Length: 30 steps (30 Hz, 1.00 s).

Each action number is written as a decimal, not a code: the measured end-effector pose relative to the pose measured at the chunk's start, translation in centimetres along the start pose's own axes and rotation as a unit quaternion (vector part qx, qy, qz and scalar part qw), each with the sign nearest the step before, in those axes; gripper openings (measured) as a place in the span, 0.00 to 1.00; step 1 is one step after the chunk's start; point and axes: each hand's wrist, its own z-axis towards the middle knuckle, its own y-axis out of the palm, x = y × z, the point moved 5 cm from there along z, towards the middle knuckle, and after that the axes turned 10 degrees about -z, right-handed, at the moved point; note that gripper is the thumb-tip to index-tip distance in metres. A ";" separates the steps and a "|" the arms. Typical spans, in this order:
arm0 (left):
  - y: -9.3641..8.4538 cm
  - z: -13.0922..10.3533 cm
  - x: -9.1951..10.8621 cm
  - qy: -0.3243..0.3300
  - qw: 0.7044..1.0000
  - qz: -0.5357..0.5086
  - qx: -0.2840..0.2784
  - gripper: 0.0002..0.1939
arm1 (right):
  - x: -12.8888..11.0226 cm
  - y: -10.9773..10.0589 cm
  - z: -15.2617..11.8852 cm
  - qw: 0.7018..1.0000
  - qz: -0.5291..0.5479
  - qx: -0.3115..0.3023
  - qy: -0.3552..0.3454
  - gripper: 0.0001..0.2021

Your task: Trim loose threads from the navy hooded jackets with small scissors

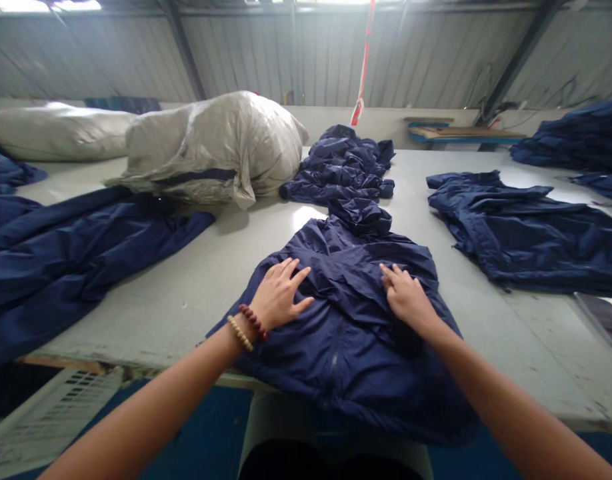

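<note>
A navy blue hooded jacket (356,347) lies front up on the table (186,300), its hood (361,217) pointing away from me and its lower hem hanging over the near edge. Down its middle runs a zip. My left hand (281,293) rests on the left side of the chest with fingers spread, two beaded bracelets on the wrist. On the right side of the chest lies my right hand (406,293), fingers stretched out and partly apart. Neither hand grips the cloth. The sleeves look folded across the front, though creases make this hard to tell.
Behind the jacket sits a heap of navy garments (341,163). A big pale sack (226,143) stands at back left, near another navy garment (76,253). To the right are a flat navy garment (531,227) and a phone-like dark object (603,320). A plastic crate (56,413) sits below.
</note>
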 end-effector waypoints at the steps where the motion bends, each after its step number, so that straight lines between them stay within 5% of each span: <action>1: 0.6 0.5 -1.3 0.000 1.000 0.003 -0.015 0.43 | -1.0 0.7 -1.4 1.000 0.008 -0.026 -0.016 0.27; 4: 3.2 1.0 -4.8 -0.037 0.996 -0.008 -0.077 0.47 | -2.8 2.2 -4.3 0.997 -0.010 -0.033 -0.065 0.27; 7: 5.0 0.6 -5.9 -0.067 0.994 -0.016 -0.086 0.47 | -2.4 2.8 -3.7 0.995 -0.015 -0.013 -0.094 0.28; 15: 6.4 0.6 -3.5 -0.198 0.975 -0.028 -0.098 0.53 | 0.7 3.3 5.3 0.969 0.025 -0.025 -0.246 0.27; 19: 6.9 1.0 -3.0 -0.219 0.972 -0.026 -0.085 0.53 | 0.4 2.8 6.9 0.962 0.009 -0.024 -0.271 0.27; 23: 4.7 1.2 -3.1 -0.147 0.987 -0.056 -0.038 0.47 | 0.3 -0.3 4.4 0.974 0.046 0.042 -0.219 0.26; 27: -1.2 -2.3 -1.5 -0.024 0.990 -0.123 0.068 0.30 | 3.9 -3.9 -2.6 0.969 0.163 0.105 -0.151 0.23; 30: -3.6 -7.5 0.2 0.050 0.984 -0.169 -0.017 0.16 | 8.7 -4.5 -8.9 0.967 0.167 0.102 -0.165 0.19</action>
